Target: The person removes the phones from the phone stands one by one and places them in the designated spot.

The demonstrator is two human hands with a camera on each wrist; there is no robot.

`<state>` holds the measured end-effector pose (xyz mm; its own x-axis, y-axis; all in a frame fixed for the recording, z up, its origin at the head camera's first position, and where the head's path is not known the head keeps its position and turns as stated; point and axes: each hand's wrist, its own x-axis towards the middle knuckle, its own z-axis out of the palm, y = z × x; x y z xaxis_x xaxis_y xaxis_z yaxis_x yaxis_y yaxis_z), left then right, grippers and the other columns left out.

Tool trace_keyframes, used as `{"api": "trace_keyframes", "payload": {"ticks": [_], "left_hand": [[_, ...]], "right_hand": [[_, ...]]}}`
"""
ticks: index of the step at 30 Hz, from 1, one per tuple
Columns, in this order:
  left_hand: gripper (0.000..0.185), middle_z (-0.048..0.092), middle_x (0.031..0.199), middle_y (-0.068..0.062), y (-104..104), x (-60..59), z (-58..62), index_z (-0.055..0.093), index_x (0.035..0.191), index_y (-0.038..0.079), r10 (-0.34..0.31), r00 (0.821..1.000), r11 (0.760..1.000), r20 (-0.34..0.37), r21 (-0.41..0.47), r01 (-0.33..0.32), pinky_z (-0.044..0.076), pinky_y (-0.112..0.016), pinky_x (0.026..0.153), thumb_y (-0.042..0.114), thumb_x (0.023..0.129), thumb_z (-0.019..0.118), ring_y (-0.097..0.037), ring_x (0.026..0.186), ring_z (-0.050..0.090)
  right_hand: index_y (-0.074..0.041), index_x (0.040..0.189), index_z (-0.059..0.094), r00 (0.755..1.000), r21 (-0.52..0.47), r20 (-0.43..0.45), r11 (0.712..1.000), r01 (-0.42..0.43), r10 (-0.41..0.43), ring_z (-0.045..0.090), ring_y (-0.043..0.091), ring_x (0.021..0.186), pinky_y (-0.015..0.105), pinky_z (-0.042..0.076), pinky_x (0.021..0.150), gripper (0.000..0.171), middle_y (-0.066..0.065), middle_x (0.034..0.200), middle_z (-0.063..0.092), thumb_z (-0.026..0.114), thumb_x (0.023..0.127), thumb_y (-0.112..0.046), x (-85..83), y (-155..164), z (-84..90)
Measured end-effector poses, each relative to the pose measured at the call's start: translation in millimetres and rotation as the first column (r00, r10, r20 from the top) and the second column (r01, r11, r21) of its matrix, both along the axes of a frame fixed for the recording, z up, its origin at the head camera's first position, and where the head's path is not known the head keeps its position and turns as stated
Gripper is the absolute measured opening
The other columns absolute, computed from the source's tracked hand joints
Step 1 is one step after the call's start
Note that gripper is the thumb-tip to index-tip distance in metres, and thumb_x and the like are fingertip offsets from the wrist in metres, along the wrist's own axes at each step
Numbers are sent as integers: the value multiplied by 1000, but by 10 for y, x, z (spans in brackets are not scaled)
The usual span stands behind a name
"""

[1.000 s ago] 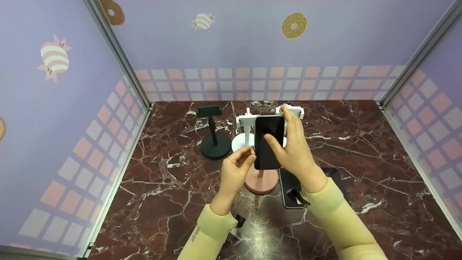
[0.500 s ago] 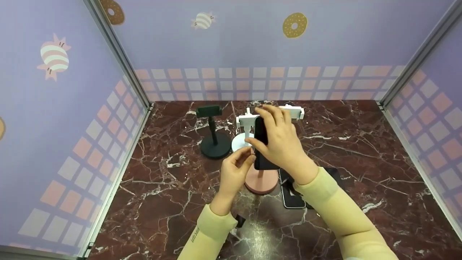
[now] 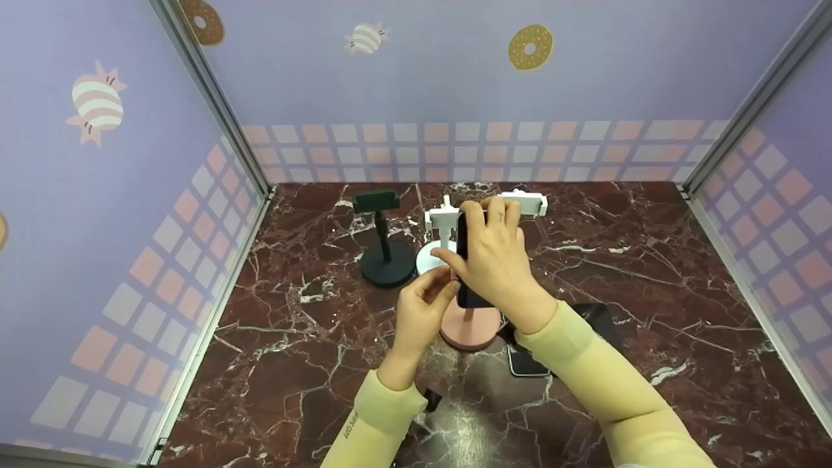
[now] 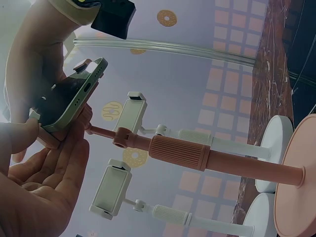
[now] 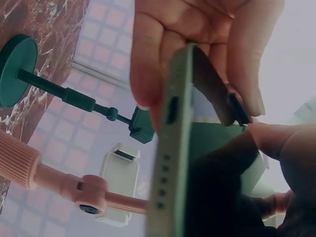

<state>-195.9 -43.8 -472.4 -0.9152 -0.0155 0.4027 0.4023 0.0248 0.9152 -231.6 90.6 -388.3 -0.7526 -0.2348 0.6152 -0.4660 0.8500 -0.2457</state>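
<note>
A dark-screened smartphone (image 3: pixel 473 299) stands upright at the top of a pink phone stand (image 3: pixel 471 330), whose post and ribbed grip (image 4: pixel 178 152) show in the left wrist view. My left hand (image 3: pixel 419 315) pinches at the holder along the phone's left edge, thumb in front and fingers behind. Across the screen lies my right hand (image 3: pixel 499 260), fingers curved over the phone's top and thumb reaching past its left edge, just above the left fingertips. In the right wrist view the phone's edge with its port (image 5: pixel 173 109) is near, and much of the screen is hidden.
A dark green phone stand (image 3: pixel 387 265) is at the left, a white stand (image 3: pixel 444 219) behind the phone, and another white holder (image 3: pixel 525 203) farther right. Another phone (image 3: pixel 528 364) and a black flat item (image 3: pixel 598 318) lie under the right forearm. Patterned panels (image 3: pixel 416 71) enclose the table.
My right hand has slid left across the phone's screen from its right edge, fingers now curved at the top and thumb near my left hand. The left hand has stayed still.
</note>
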Motion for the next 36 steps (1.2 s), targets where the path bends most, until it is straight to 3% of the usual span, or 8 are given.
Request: {"api": "trace_keyframes", "payload": {"ticks": [11, 22, 36], "left_hand": [[25, 72, 113, -28, 12, -2, 13, 67, 118, -12, -8, 1000, 1000, -4, 7, 8, 59, -26, 93, 2, 97, 68, -29, 106, 72], [23, 70, 112, -30, 46, 24, 51, 64, 117, -14, 3, 1000, 1000, -1, -10, -3, 59, -31, 94, 1, 99, 64, -38, 107, 70], [21, 68, 109, -30, 139, 49, 15, 62, 116, -15, 30, 999, 999, -32, 21, -30, 58, -24, 89, 0, 100, 62, -25, 101, 70]], "right_hand": [[-5, 122, 49, 999, -57, -46, 998, 11, -14, 38, 40, 106, 53, 53, 63, 49, 22, 112, 46, 76, 84, -21, -50, -26, -36], [-6, 119, 51, 1000, -59, -27, 998, -13, 12, 38, 42, 106, 53, 51, 66, 48, 20, 110, 47, 75, 79, -17, -63, -24, 0], [-5, 117, 53, 997, -65, -58, 996, -61, 57, 39, 42, 102, 53, 50, 61, 47, 20, 106, 49, 75, 76, -15, -99, 43, -5]]}}
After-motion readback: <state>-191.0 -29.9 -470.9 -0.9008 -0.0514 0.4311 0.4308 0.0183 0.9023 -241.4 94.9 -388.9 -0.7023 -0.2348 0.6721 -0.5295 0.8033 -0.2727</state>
